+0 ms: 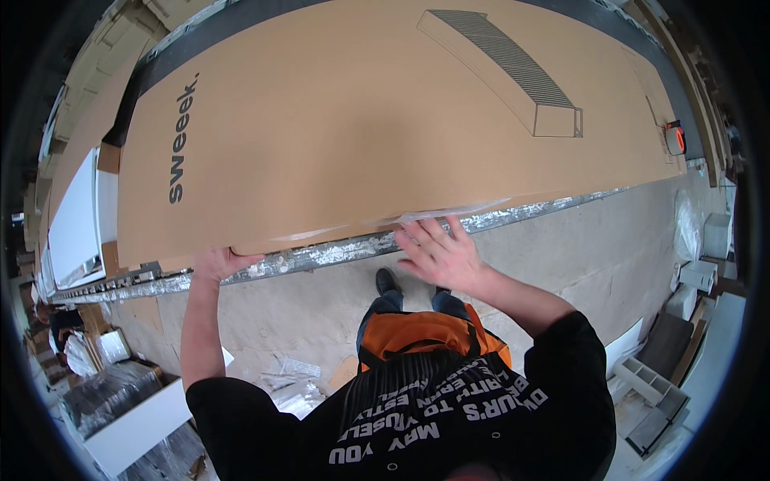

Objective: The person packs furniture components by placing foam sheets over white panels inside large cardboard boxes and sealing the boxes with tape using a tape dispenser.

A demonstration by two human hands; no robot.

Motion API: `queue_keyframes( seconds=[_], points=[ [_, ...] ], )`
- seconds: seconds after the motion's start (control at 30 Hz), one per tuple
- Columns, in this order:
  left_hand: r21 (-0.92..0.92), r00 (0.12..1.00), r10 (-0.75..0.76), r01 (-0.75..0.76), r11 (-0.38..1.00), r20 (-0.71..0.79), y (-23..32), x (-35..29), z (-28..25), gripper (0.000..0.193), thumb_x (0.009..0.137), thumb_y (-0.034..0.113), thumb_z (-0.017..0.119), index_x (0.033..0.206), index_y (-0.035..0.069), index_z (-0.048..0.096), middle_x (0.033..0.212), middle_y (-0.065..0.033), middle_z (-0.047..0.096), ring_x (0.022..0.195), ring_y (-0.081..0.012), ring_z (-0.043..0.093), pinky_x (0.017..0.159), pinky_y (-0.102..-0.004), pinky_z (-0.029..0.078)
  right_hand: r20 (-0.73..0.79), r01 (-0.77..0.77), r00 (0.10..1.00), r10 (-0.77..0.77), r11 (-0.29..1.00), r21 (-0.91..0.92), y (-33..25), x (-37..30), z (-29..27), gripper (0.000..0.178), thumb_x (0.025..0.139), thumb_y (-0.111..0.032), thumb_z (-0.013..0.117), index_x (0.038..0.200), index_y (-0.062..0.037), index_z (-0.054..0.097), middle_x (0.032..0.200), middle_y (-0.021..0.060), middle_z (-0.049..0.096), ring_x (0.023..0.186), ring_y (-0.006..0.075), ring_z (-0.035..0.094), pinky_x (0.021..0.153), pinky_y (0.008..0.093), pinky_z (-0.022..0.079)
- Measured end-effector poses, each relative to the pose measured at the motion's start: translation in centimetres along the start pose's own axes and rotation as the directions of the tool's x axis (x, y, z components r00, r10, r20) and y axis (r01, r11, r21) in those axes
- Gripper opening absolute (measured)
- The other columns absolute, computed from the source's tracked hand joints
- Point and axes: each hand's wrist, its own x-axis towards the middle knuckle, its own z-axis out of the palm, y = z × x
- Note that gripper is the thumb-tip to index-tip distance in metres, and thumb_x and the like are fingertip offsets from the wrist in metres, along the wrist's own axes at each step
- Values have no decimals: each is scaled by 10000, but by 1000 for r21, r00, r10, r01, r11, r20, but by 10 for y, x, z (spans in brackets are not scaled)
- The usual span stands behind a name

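Note:
A large flat brown cardboard box [321, 120] lies across the work surface in front of me, with dark lettering at its left and a line drawing at its upper right. My left hand [216, 263] is at the near edge, toward the left corner. Its thumb points right along the edge, while the box hides the other fingers. My right hand [439, 255] has its fingers spread, with the fingertips at a strip of clear tape [449, 212] along the middle of the near edge. Nothing shows in its palm.
A worn metal rail [361, 247] runs under the box's near edge. A small orange and grey tool [675, 138] sits at the right end. At left, white panels [74, 228] show in another carton. Crumpled plastic [298, 391] lies on the floor behind me.

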Motion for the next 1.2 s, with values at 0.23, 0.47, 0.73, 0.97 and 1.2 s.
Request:
queue_keyframes(
  seconds=[0.23,0.47,0.73,0.97,1.2],
  points=[
    [78,997,-51,46,996,56,4,0,4,800,574,538,854,1173,71,603,1141,-125,622,1051,-334,600,899,-442,488,3,-54,998,55,990,-133,-7,-24,5,443,771,-301,701,1158,-100,623,1193,52,601,1151,225,548,1025,476,363],
    [-78,1000,25,-27,997,-19,2,2,11,814,563,569,849,1154,62,617,1106,-119,646,1020,-320,621,883,-443,496,244,-396,889,388,918,-18,52,0,-16,432,713,-305,780,1091,-145,646,1003,71,641,949,272,620,821,455,490],
    [13,999,29,-29,1000,-41,6,1,17,813,561,574,849,1159,77,613,1090,-97,654,989,-310,631,838,-434,513,672,-666,544,503,746,-19,76,41,-44,466,708,-360,778,1088,-121,656,1037,90,637,995,288,612,840,432,503],
    [64,998,-38,35,997,41,5,4,19,902,555,633,818,1216,69,574,1171,-131,615,1069,-341,591,905,-460,477,-95,-142,988,124,967,-212,39,-70,-38,283,779,-162,708,1028,-46,644,1103,121,646,1045,341,625,928,473,489],
    [-31,992,-102,105,994,77,22,9,16,905,546,627,827,1218,75,576,1177,-128,611,1070,-340,589,913,-463,472,-173,-215,966,192,969,-121,47,-62,-46,387,738,-183,754,1069,-22,632,1160,173,627,1096,353,604,935,448,486]
  ],
)
